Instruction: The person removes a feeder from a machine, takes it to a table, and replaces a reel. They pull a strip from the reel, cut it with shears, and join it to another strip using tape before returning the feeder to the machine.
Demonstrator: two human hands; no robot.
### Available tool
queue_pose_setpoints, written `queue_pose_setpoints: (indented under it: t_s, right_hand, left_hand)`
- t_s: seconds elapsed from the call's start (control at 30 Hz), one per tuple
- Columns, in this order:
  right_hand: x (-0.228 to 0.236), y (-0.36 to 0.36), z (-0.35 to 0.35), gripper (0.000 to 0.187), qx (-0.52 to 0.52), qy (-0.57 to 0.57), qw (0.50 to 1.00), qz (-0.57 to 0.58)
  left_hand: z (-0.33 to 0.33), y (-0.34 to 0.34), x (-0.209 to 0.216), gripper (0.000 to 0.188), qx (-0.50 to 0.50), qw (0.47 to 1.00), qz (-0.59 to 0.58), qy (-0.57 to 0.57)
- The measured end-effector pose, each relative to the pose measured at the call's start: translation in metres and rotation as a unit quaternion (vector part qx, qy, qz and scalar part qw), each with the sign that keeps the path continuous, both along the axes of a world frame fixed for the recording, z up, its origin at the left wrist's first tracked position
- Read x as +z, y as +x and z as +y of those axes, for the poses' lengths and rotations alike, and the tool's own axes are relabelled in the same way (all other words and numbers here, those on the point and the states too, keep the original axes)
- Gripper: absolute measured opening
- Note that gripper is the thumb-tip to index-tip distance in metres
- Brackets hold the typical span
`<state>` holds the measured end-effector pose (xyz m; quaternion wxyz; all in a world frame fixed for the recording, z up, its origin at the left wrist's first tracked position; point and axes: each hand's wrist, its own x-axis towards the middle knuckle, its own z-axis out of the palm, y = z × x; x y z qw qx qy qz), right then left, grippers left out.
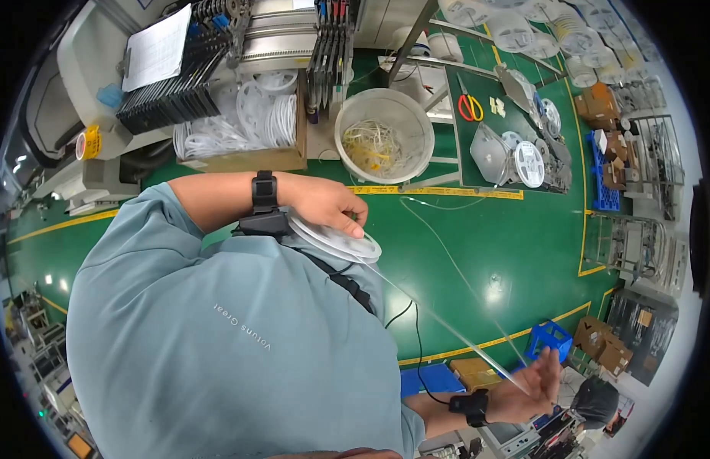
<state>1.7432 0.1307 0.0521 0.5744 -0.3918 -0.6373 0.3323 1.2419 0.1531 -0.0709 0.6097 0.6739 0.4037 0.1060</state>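
My left hand (330, 206) is closed over the upper rim of a white plastic reel (336, 242), which it holds tilted against my front. From the reel a clear carrier tape (447, 329) runs taut down to the right. My right hand (527, 389), stretched far out at the lower right, has the tape at its palm; its fingers are partly blurred. Beyond that hand, a thinner length of the tape loops back up over the floor toward the table at the right.
Ahead stands a round pale bin (385, 138) with tape scraps. Left of it a cardboard box (248, 157) holds white reels. On the green-topped table (466, 164) lie red-and-yellow scissors (470, 105) and more reels. A blue stool (550, 338) and a person (596, 402) are near my right hand.
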Motion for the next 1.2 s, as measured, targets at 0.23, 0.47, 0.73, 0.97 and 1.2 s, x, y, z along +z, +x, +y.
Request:
queue_pose_setpoints:
  t_s: [0.23,0.47,0.73,0.97,1.2]
  right_hand:
    - [-0.113,-0.006,0.037,0.079,0.169,-0.068,0.953,0.242]
    - [-0.163,-0.154,0.035,0.066,0.349,-0.143,0.904,0.202]
    - [-0.153,-0.185,0.056,0.054,0.463,-0.104,0.880,-0.007]
    - [-0.148,-0.125,0.096,0.063,0.356,-0.209,0.907,0.079]
    - [-0.084,-0.075,0.142,0.063,0.304,-0.117,0.895,0.304]
  left_hand:
    - [-0.016,0.037,0.014,0.049,0.038,0.998,0.057,-0.013]
    - [-0.034,0.041,0.016,0.055,0.094,0.993,0.071,-0.015]
    - [-0.043,0.039,0.014,0.050,0.126,0.990,0.068,-0.004]
    - [-0.045,0.026,-0.001,0.048,0.156,0.986,0.050,0.000]
    - [-0.036,-0.008,-0.008,0.046,0.166,0.985,0.040,-0.011]
